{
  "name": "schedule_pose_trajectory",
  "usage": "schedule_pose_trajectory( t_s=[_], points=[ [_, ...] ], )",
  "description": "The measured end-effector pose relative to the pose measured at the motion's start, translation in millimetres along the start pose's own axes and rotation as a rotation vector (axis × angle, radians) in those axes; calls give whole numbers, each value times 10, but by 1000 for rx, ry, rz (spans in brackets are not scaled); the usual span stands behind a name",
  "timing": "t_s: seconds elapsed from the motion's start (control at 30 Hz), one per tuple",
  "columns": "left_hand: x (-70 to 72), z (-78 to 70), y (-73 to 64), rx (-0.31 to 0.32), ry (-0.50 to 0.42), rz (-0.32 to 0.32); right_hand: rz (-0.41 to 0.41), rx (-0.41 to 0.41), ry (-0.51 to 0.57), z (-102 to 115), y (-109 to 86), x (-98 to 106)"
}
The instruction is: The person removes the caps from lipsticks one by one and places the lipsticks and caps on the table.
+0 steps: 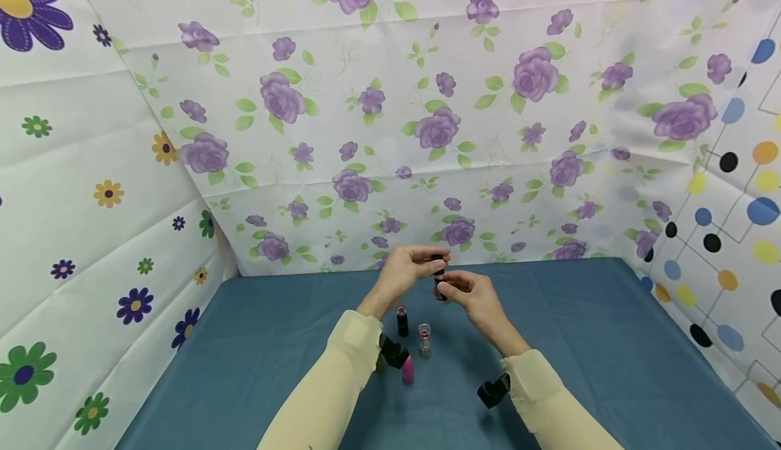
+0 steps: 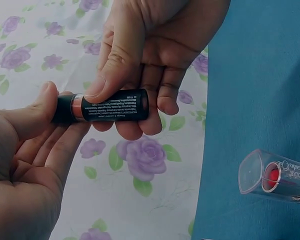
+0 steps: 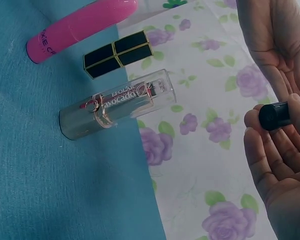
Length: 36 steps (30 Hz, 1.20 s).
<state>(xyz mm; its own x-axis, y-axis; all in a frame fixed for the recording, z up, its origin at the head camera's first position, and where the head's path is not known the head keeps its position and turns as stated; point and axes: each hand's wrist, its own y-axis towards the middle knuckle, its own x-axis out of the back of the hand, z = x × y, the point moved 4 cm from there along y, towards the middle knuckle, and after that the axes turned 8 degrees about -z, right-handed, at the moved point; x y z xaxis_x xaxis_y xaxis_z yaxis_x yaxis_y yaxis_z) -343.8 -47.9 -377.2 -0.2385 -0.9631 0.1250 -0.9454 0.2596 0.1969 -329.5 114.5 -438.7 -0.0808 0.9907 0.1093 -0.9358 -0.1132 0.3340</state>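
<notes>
Both hands meet on one black lipstick tube (image 2: 122, 106), held upright in the head view. My left hand (image 1: 405, 270) pinches its upper end between thumb and fingers. Lower down, my right hand (image 1: 472, 294) grips the base, thumb laid along the side. A coral band with a silvery ring shows between the two black parts in the left wrist view, and small white print covers the base. From the right wrist view, the round black end pokes out of the right fingers (image 3: 257, 145).
Below the hands stand a clear lipstick tube (image 1: 424, 340), a dark tube (image 1: 402, 321) and a pink tube (image 1: 407, 370) near the left wrist. A black gold-edged tube (image 3: 117, 53) shows in the right wrist view. Flowered cloth (image 1: 366, 131) walls the blue table (image 1: 287, 341).
</notes>
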Motion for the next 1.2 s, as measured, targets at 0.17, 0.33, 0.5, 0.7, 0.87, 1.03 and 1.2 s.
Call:
schedule_pose_trajectory(
  t_s=[0.17, 0.33, 0.5, 0.7, 0.87, 1.03, 1.2],
  points=[
    [-3, 0, -7, -11, 11, -21, -6, 1, -24, 28, -5, 0],
    [-29, -5, -21, -17, 39, -76, -22, 9, -39, 45, -23, 5],
    [-77, -25, -27, -18, 79, -144, -59, 4, -32, 39, -31, 18],
    [-123, -21, -23, -25, 90, -200, -89, 9, -41, 35, -40, 31],
    [-165, -19, -16, -24, 120, -243, -107, 12, -53, 31, -46, 48],
    [-164, -18, -19, -25, 135, -255, -114, 9, -56, 41, -43, 41],
    [-69, -34, 5, 5, 95, -288, -149, 9, -148, -18, -55, 46]
  ],
)
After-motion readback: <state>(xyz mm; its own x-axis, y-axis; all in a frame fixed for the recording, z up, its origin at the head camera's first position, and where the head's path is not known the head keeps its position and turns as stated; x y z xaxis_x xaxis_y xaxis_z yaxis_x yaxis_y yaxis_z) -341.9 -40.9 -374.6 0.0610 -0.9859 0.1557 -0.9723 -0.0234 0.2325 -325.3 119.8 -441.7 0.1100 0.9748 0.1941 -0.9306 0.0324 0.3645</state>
